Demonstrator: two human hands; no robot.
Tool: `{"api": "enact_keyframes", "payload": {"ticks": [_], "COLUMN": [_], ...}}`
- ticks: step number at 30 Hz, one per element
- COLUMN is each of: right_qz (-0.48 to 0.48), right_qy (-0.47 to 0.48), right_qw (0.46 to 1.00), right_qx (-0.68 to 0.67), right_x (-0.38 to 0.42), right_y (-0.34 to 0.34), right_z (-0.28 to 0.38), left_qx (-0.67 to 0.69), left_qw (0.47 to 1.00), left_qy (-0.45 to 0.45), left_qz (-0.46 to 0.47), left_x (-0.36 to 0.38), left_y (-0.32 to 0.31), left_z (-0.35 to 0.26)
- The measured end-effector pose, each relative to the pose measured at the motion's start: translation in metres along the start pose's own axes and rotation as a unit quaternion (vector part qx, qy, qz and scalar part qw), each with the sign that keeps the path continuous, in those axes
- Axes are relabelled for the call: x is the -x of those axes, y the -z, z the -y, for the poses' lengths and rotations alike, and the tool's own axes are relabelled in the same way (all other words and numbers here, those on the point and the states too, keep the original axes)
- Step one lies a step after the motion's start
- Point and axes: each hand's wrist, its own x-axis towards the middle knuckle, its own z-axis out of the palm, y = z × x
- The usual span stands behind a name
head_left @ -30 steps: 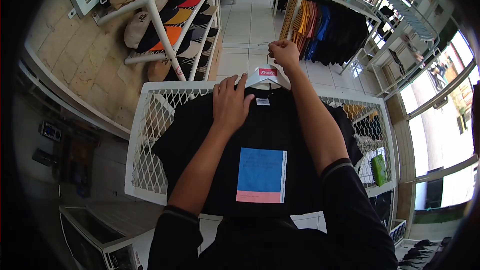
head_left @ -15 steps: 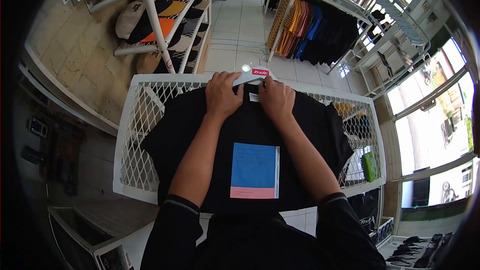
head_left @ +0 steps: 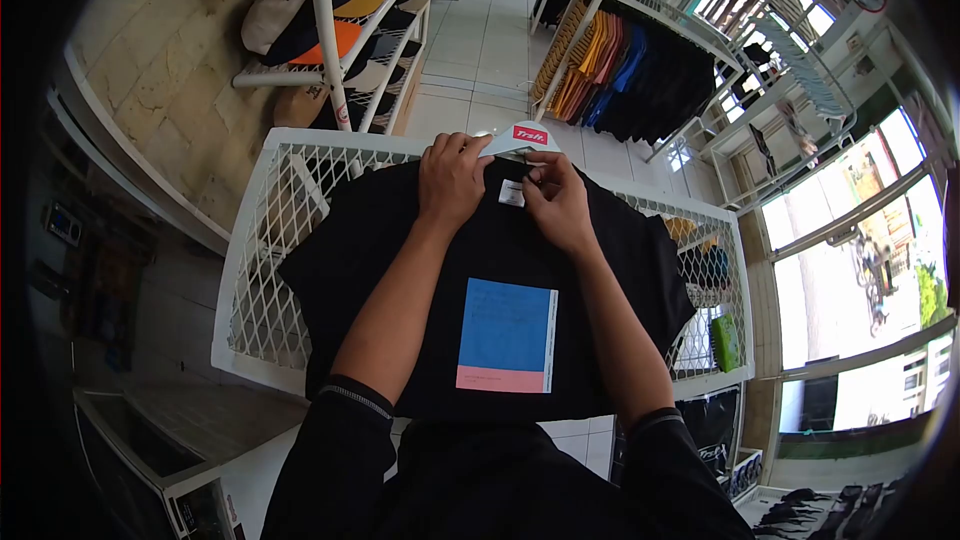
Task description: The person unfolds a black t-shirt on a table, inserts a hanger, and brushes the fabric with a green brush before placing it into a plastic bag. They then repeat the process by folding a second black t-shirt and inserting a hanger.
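A black T-shirt [head_left: 350, 250] lies spread flat, with a blue and pink print [head_left: 507, 335] on it. At its neck is a white label [head_left: 511, 192]. A white hanger [head_left: 492, 146] with a red logo tag sits at the collar, its lower part hidden by the shirt. My left hand [head_left: 452, 182] is closed on the hanger at the left of the neck opening. On the other side, my right hand [head_left: 560, 204] pinches the collar edge beside the hanger, thumb close to the neck label.
Under the shirt is a white mesh-topped table [head_left: 258, 325]. A green brush-like item [head_left: 724, 342] lies at its right end. Ahead to the left stands a shelf of caps [head_left: 345, 40]; beyond, a rack of hanging shirts [head_left: 620, 60]. Windows [head_left: 850, 270] line the right.
My right hand has shifted its fingers slightly at the collar, and more of the neck label shows. My left hand stays at the hanger. The view has tilted a little.
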Motion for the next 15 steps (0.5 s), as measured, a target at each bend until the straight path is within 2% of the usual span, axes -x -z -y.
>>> {"api": "enact_keyframes", "payload": {"ticks": [1, 3, 5, 8, 9, 12, 15], "right_qz": [0.000, 0.006, -0.009, -0.115, -0.118, -0.173, -0.132], "right_qy": [0.001, 0.014, 0.024, -0.017, -0.019, -0.070, -0.054], "right_qw": [1.000, 0.996, 0.995, 0.992, 0.991, 0.967, 0.974], "right_qx": [0.000, -0.084, -0.093, -0.055, -0.059, 0.174, 0.174], "right_x": [0.003, 0.013, 0.024, 0.032, 0.033, 0.030, 0.028], "right_y": [0.002, 0.004, 0.003, 0.002, 0.002, 0.012, 0.018], "right_z": [0.001, 0.004, 0.008, 0.007, 0.006, 0.010, -0.004], "left_qx": [-0.003, -0.008, -0.015, -0.026, -0.029, -0.031, -0.048], "left_qw": [1.000, 1.000, 1.000, 0.999, 0.999, 0.999, 0.998], "left_qy": [-0.005, -0.011, -0.014, -0.019, -0.023, -0.019, -0.020], "left_qz": [-0.003, -0.007, -0.007, -0.004, 0.000, 0.002, 0.020], "left_x": [0.000, -0.001, -0.001, -0.001, 0.000, -0.001, -0.001], "left_y": [-0.001, -0.001, -0.001, 0.000, 0.001, 0.002, 0.002], "left_z": [0.001, 0.002, 0.001, 0.001, 0.000, -0.002, -0.002]}}
